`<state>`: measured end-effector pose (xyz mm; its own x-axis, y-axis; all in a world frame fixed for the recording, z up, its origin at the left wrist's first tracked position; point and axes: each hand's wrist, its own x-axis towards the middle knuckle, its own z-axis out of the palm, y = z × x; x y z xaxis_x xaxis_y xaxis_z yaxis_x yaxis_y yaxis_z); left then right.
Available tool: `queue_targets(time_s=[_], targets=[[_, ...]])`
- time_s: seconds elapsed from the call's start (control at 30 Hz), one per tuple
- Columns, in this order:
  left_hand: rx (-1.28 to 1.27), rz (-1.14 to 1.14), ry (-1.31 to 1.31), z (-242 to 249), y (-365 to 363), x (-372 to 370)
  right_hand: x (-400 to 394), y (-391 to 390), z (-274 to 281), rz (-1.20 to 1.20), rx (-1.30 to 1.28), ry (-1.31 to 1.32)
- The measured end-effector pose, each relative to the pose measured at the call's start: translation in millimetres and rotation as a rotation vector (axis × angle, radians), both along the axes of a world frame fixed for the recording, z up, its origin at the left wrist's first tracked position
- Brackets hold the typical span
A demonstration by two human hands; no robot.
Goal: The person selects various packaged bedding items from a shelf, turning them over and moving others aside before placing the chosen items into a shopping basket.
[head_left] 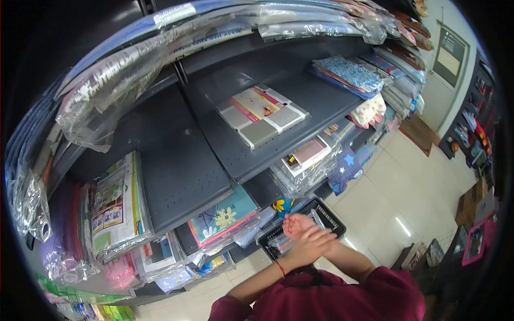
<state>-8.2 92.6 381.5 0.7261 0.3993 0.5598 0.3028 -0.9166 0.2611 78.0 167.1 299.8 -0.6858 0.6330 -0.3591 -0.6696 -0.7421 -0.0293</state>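
My left hand (pixel 315 242), with a red thread on its wrist, lies across my right wrist, its fingers wrapped round it. Beyond it shows my right hand (pixel 297 226), palm side partly up and fingers curled in, with nothing visible in them. Both hands are in front of my body, above a black plastic basket (pixel 338 227) on the floor that has flat packets in it. On the dark shelf (pixel 187 155) ahead lies a flat packaged set (pixel 261 115) with grey, white and pink panels, apart from my hands.
Plastic-wrapped folded textiles (pixel 209 37) fill the upper shelf. Upright packets (pixel 118 206) stand at the left, and a blue patterned stack (pixel 348 75) lies at the right. Lower shelves hold a floral packet (pixel 225 216). Tiled floor (pixel 399 187) runs right towards a door (pixel 447 69).
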Motion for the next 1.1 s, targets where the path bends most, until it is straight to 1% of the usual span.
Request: queue_targets(time_s=[0.03, 0.1, 0.13, 0.17, 0.2, 0.23, 0.27, 0.3, 0.33, 0.37, 0.43, 0.53, 0.6, 0.63, 0.67, 0.77, 0.87, 0.97, 1.03, 1.1], targets=[[0.054, -0.022, -0.013, 7, 10, -10, -6, 8, 21, 0.036, 0.055, 0.06], [0.138, 0.023, 0.019, 44, 25, -33, -17, 25, 83, 0.007, 0.109, 0.114], [0.216, 0.094, 0.028, 65, 31, -44, -20, 38, 106, 0.042, 0.159, 0.157], [0.234, 0.115, 0.069, 77, 41, -60, -26, 48, 128, -0.073, 0.235, 0.03], [0.02, 0.148, -0.027, 85, 54, -78, -32, 50, 164, -0.167, 0.343, -0.083], [0.091, 0.415, 0.124, 123, 55, -90, -31, 63, 191, -0.179, 0.447, -0.253], [0.072, 0.526, -0.112, 126, 66, -102, -39, 75, 209, -0.316, 0.538, -0.242], [0.106, 0.555, -0.282, 140, 65, -115, -39, 87, 224, -0.363, 0.892, -0.358], [0.049, 0.593, -0.347, 146, 65, -125, -37, 98, 239, -0.391, 1.092, -0.706], [0.01, 0.605, -0.42, 150, 65, -131, -36, 113, 243, -0.508, 1.321, -0.979], [-0.092, 0.577, -0.459, 145, 59, -140, -35, 144, 238, -0.725, 1.76, -1.54], [-0.268, 0.562, -0.508, 131, 44, -140, -27, 187, 203, -0.597, 1.91, -2.106], [-0.379, 0.585, -0.507, 125, 39, -138, -22, 196, 175, -0.499, 1.891, -2.186], [-0.435, 0.595, -0.511, 124, 37, -135, -21, 195, 171, -0.446, 1.882, -2.229], [-0.386, 0.6, -0.53, 125, 38, -130, -24, 194, 170, -0.486, 1.866, -2.225], [-0.571, 0.587, -0.558, 135, 35, -117, -17, 186, 182, -0.426, 1.901, -2.213], [-0.735, 0.625, -0.606, 138, 32, -100, 0, 163, 192, -0.397, 1.978, -2.114], [-0.395, 0.647, -0.543, 131, 33, -80, 21, 129, 196, -0.414, 2.024, -2.073], [-0.473, 0.679, -0.493, 127, 30, -69, 39, 117, 188, -0.407, 2.017, -2.086], [-0.51, 0.683, -0.468, 122, 28, -56, 57, 119, 183, -0.503, 2.014, -2.081]])
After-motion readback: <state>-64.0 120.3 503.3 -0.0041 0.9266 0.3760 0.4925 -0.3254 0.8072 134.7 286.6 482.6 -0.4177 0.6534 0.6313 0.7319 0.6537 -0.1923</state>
